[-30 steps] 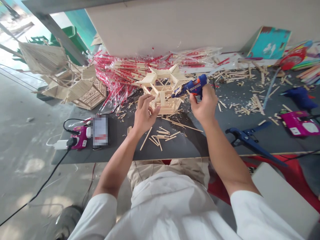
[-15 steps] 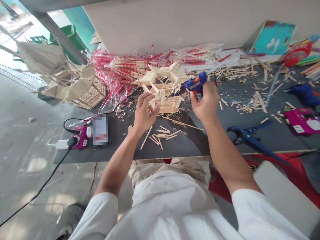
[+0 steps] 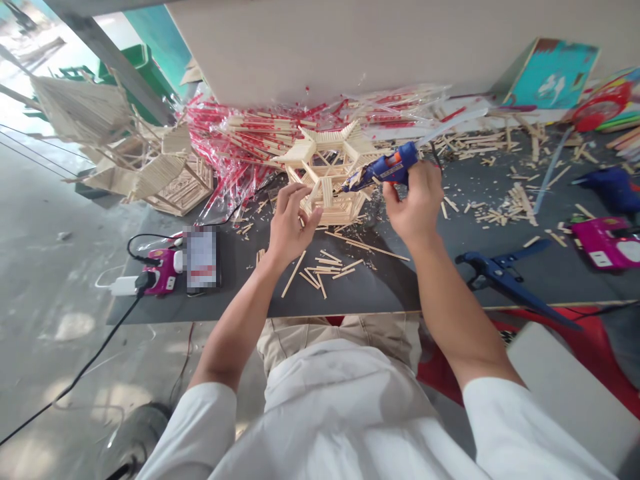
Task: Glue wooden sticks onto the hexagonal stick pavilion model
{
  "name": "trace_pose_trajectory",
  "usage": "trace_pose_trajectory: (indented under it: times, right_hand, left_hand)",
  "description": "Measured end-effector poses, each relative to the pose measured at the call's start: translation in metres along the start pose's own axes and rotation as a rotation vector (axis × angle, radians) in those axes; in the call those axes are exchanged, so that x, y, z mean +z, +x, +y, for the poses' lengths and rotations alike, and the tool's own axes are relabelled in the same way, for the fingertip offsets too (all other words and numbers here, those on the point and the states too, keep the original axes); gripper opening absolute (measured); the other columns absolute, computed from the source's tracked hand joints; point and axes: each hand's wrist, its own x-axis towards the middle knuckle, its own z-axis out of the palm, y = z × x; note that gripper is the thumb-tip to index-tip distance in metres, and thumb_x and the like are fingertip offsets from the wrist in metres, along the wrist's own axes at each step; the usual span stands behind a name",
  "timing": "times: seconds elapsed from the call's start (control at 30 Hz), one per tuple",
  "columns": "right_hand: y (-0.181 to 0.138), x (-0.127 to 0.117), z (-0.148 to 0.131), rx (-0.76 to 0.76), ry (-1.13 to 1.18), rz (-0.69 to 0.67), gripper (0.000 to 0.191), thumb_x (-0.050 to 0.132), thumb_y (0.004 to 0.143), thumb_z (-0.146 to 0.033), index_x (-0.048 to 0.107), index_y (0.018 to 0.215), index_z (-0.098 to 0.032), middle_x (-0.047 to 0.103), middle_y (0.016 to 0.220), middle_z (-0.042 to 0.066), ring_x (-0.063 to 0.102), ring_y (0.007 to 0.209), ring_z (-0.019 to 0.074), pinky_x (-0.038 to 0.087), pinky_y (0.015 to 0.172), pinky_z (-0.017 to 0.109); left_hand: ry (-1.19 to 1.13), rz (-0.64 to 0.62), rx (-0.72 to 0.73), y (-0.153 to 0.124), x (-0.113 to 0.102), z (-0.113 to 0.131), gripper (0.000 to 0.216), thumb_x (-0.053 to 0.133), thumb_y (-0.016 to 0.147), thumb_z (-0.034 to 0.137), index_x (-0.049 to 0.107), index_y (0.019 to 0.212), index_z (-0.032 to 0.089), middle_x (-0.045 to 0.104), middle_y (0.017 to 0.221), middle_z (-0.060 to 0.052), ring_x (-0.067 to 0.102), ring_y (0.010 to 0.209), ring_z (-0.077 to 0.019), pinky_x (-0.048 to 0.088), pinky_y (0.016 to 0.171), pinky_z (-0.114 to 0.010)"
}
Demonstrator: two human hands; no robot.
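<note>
A small openwork model (image 3: 327,190) built of pale wooden sticks, with flared roof-like edges, stands on the dark table. My left hand (image 3: 293,223) is at its front left corner, fingers curled against it and the thumb at the front. My right hand (image 3: 416,203) is wrapped round the handle of a blue glue gun (image 3: 387,167). The gun's nozzle points left and down at the model's front right side; whether the tip touches the sticks I cannot tell. Short loose sticks (image 3: 327,268) lie in front of the model.
A larger stick model (image 3: 160,180) stands at the left. Red-and-clear plastic wrappers (image 3: 220,133) with sticks line the back. A phone (image 3: 203,260) and a pink power strip (image 3: 163,272) lie left; a blue cutter (image 3: 505,273), second glue gun (image 3: 613,187) and another pink strip (image 3: 605,241) lie right.
</note>
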Motion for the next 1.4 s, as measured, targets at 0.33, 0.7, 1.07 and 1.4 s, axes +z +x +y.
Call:
trace_pose_trajectory:
  times: [0.33,0.7,1.07,1.4]
  right_hand:
    - [0.0,0.004,0.007,-0.095,0.029,0.103,0.034,0.048,0.103,-0.044,0.059,0.124,-0.019,0.063,0.123,0.019,0.061,0.121,0.0393,0.049,0.106,0.065]
    - [0.0,0.014,0.008,0.042,0.088,0.148,0.046,0.05,0.103,-0.047,0.054,0.138,-0.017,0.057,0.131,0.021,0.056,0.13,0.0405,0.046,0.114,0.067]
    - [0.003,0.017,0.003,0.039,0.067,0.106,0.049,0.046,0.106,-0.044,0.05,0.147,-0.019,0.056,0.135,0.02,0.054,0.136,0.0392,0.044,0.118,0.063]
    - [0.004,0.022,0.01,0.009,0.089,0.099,0.046,0.045,0.105,-0.043,0.052,0.144,-0.019,0.058,0.136,0.021,0.056,0.135,0.0392,0.043,0.118,0.065]
  left_hand:
    - [0.01,0.002,-0.008,-0.001,0.001,0.0,0.036,0.06,0.104,0.045,0.054,0.135,0.027,0.053,0.142,-0.01,0.056,0.065,-0.0027,0.052,0.058,-0.021]
    - [-0.007,0.001,0.012,0.0,0.001,-0.002,0.037,0.061,0.104,0.044,0.053,0.135,0.028,0.053,0.14,-0.01,0.056,0.067,-0.0033,0.052,0.058,-0.02]
    - [0.0,-0.013,-0.001,0.0,0.0,-0.001,0.038,0.059,0.104,0.047,0.052,0.136,0.028,0.053,0.142,-0.01,0.055,0.066,-0.003,0.053,0.059,-0.02]
    - [-0.004,-0.021,-0.001,0.0,0.0,-0.001,0.038,0.058,0.105,0.049,0.051,0.136,0.028,0.052,0.142,-0.011,0.055,0.066,-0.0029,0.052,0.058,-0.02]
